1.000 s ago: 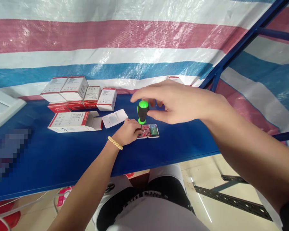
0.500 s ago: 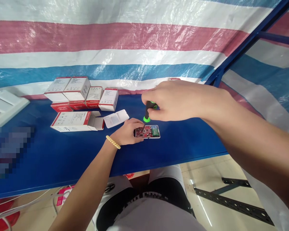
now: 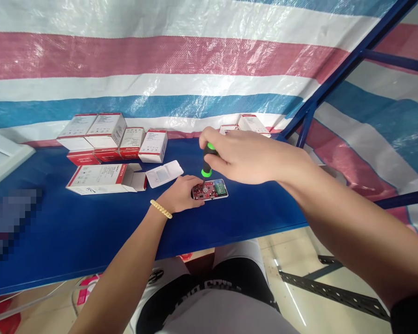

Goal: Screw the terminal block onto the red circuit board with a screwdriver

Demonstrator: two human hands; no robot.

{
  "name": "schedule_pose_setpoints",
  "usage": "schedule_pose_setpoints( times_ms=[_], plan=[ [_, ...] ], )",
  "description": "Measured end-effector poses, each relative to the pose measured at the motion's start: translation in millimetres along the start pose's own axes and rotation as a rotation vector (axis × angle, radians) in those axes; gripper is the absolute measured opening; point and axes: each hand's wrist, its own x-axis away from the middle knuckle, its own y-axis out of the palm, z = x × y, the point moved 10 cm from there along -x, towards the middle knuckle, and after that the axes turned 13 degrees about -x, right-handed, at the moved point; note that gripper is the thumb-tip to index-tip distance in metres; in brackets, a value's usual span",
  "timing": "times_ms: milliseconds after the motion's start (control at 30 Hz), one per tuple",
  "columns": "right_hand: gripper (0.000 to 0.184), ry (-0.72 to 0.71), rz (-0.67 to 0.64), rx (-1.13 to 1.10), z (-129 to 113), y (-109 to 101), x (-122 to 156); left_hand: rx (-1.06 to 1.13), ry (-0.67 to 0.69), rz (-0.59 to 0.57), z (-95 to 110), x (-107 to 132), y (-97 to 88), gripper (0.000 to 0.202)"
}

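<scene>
Screwdriver on the board.
My right hand (image 3: 251, 155) grips the screwdriver (image 3: 206, 162); my left hand (image 3: 181, 194) pins the circuit board (image 3: 211, 190).

Screwdriver (image 3: 206, 160): glossy plastic handle, green/black, thin metal shank. Board (image 3: 210, 190): red circuit bd in smooth white plastic tray. Table (image 3: 90, 227): matt blue top, smooth. Boxes (image 3: 106, 130): printed card, slight sheen. Tarp (image 3: 181, 55): woven plastic, shiny, crinkled. Bracelet (image 3: 160, 208): pale beads.

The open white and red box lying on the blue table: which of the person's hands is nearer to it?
Left. The left hand rests just right of the open box; the right hand, gripping the screwdriver, is farther right.
</scene>
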Motion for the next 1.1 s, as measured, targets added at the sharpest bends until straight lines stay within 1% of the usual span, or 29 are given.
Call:
schedule_pose_setpoints(
  times_ms=[33, 100, 167, 200, 267, 333, 400, 433, 500, 600, 633, 667, 800, 833, 867, 933, 1033, 1100],
  plan=[
    [0.033, 0.008, 0.025, 0.03, 1.5, -0.9, -0.5, -0.003, -0.005, 0.011, -0.2, -0.3, -1.0, 0.052],
    [0.036, 0.039, 0.125, 0.075, 5.0, -7.9, -3.4, -0.005, -0.01, 0.033, 0.2, -0.9, -2.5, 0.051],
    [0.046, 0.083, 0.209, 0.072, 7.7, -15.2, -6.6, -0.012, -0.011, 0.053, 0.6, -1.6, -3.5, 0.05],
    [0.051, 0.109, 0.223, 0.054, 8.6, -16.9, -7.9, -0.016, -0.017, 0.067, 0.3, -1.9, -4.3, 0.05],
    [0.052, 0.16, 0.182, 0.013, 9.4, -14.9, -9.1, -0.016, -0.031, 0.09, -1.1, -2.4, -5.5, 0.049],
    [0.043, 0.166, 0.095, -0.022, 5.7, -8.0, -8.2, -0.003, -0.043, 0.097, -2.4, -2.9, -5.7, 0.049],
    [0.034, 0.128, 0.044, -0.028, -0.2, -2.6, -6.9, 0.005, -0.048, 0.095, -3.2, -3.0, -5.4, 0.05],
    [0.033, 0.111, 0.049, -0.016, -1.6, -2.0, -6.7, 0.003, -0.049, 0.094, -3.3, -3.0, -5.2, 0.05],
    [0.035, 0.12, 0.107, 0.021, 1.3, -4.6, -7.4, -0.008, -0.052, 0.098, -4.0, -2.8, -5.3, 0.05],
    [0.048, 0.114, 0.223, 0.039, 4.2, -13.5, -8.8, -0.014, -0.051, 0.098, -4.6, -2.7, -4.7, 0.05],
    [0.051, 0.102, 0.235, 0.031, 3.5, -15.4, -8.5, -0.012, -0.051, 0.097, -4.7, -2.7, -4.6, 0.049],
    [0.051, 0.098, 0.221, 0.021, 3.1, -15.6, -7.8, -0.011, -0.052, 0.096, -4.7, -2.7, -4.6, 0.049],
    [0.032, 0.143, 0.026, -0.023, 4.6, -2.8, -0.3, -0.008, -0.062, 0.085, -4.4, -2.3, -5.2, 0.05],
    [0.031, 0.138, 0.006, -0.017, 4.0, -0.9, 1.2, -0.01, -0.064, 0.08, -4.2, -2.2, -5.0, 0.05],
    [0.031, 0.124, 0.019, 0.001, 3.3, -1.3, 1.6, -0.013, -0.068, 0.076, -4.3, -2.0, -4.8, 0.05],
    [0.032, 0.097, 0.107, 0.049, 3.8, -6.3, 0.2, -0.02, -0.075, 0.07, -4.8, -1.6, -4.2, 0.05],
    [0.048, 0.088, 0.241, 0.046, 9.4, -14.2, -2.9, -0.022, -0.08, 0.07, -5.8, -1.2, -3.6, 0.052],
    [0.055, 0.085, 0.263, 0.0, 11.5, -16.5, -3.2, -0.021, -0.082, 0.07, -6.2, -1.2, -3.4, 0.053]
  ],
)
